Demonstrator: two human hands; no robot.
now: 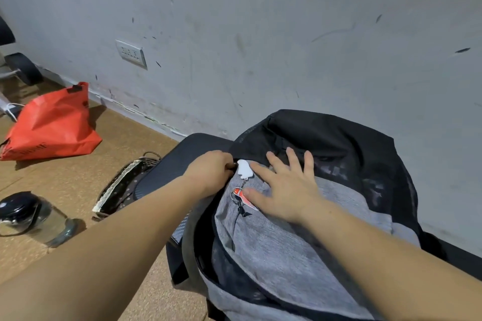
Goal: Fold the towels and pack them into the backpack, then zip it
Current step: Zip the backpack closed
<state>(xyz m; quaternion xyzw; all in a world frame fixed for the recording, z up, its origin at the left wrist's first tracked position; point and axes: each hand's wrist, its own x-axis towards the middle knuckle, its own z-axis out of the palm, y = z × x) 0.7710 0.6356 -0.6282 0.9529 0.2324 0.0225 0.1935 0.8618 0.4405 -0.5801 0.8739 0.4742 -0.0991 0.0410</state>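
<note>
Backpack on a chair seat before the wall, floor clutter to the left.

The backpack lies on the seat at right, its top end toward the wall behind it. The left hand grips the backpack's left edge; the right hand rests flat on top of it, just to the right. A keychain charm hangs between the two hands, and a second charm lies below it, touching the right thumb. On the floor left of the seat lies a fabric pouch, with a water bottle on its side further left. Behind them a shopping bag lies near the wall, below a wall socket. A caster wheel stands at the far left.
</note>
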